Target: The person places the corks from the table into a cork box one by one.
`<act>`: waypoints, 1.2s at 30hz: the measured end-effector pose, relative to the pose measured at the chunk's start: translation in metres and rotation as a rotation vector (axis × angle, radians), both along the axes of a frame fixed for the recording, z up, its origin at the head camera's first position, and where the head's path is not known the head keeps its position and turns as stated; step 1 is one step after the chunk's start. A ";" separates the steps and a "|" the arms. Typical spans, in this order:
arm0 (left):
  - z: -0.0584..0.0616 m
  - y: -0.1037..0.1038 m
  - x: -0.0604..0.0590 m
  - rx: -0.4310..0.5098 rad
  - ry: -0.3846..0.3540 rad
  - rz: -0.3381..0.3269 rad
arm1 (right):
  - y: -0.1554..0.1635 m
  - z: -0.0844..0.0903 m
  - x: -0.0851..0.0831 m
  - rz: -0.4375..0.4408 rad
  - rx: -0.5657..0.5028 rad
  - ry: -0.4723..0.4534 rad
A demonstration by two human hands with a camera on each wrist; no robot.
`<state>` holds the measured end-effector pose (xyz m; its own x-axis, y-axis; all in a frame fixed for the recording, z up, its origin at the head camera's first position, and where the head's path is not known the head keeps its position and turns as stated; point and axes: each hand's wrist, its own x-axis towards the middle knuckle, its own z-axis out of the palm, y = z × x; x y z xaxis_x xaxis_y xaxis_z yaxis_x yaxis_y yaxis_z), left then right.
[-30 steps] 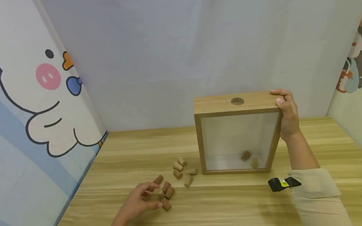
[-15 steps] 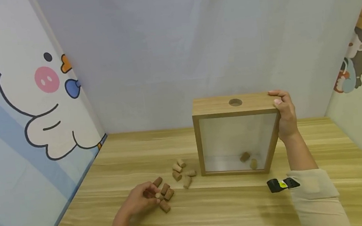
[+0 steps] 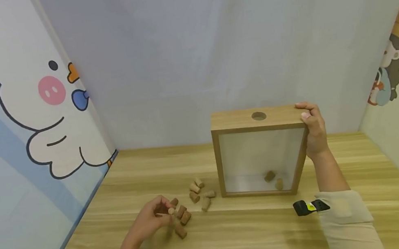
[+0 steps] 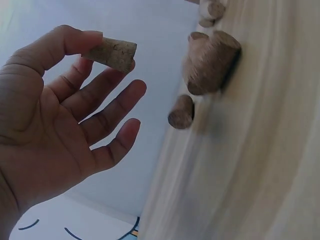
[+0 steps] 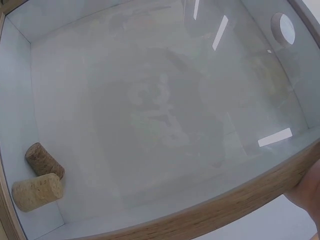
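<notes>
My left hand (image 3: 145, 224) pinches a light cork (image 4: 118, 54) between thumb and fingers, just above the table. In the left wrist view the other fingers are spread and loosely bent. Several brown corks (image 3: 186, 217) lie right beside that hand. My right hand (image 3: 315, 129) grips the top right corner of an upright wooden box (image 3: 234, 122) with a clear front and a round hole (image 3: 259, 116) in its top. Two corks rest at the box's bottom right, a dark cork (image 5: 45, 160) and a lighter cork (image 5: 38, 192).
Another group of corks (image 3: 205, 204) lies on the wood-grain table (image 3: 249, 234) between the left hand and the box. A grey curtain (image 3: 177, 61) hangs behind the table. Printed cartoon panels (image 3: 21, 120) stand at both sides. A black strap (image 3: 306, 207) sits on the right wrist.
My left hand closed its thumb and fingers on a light cork among the brown ones and lifted it slightly. The right hand keeps its grip on the box.
</notes>
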<state>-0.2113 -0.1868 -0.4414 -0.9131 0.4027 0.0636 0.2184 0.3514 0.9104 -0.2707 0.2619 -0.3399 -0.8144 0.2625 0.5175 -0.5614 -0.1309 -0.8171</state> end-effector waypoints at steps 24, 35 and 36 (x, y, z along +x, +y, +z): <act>0.076 0.061 0.006 0.028 0.128 -0.028 | -0.001 0.003 0.003 -0.010 -0.012 -0.008; 0.077 0.084 -0.017 0.100 0.199 0.021 | -0.001 0.003 0.002 -0.015 -0.010 -0.003; 0.079 0.087 -0.017 0.107 0.205 0.020 | -0.001 0.003 0.002 -0.017 -0.009 -0.002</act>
<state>-0.2287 -0.1002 -0.3619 -0.8845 0.3656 0.2898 0.3963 0.2610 0.8803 -0.2683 0.2609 -0.3371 -0.8110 0.2804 0.5135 -0.5619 -0.1286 -0.8172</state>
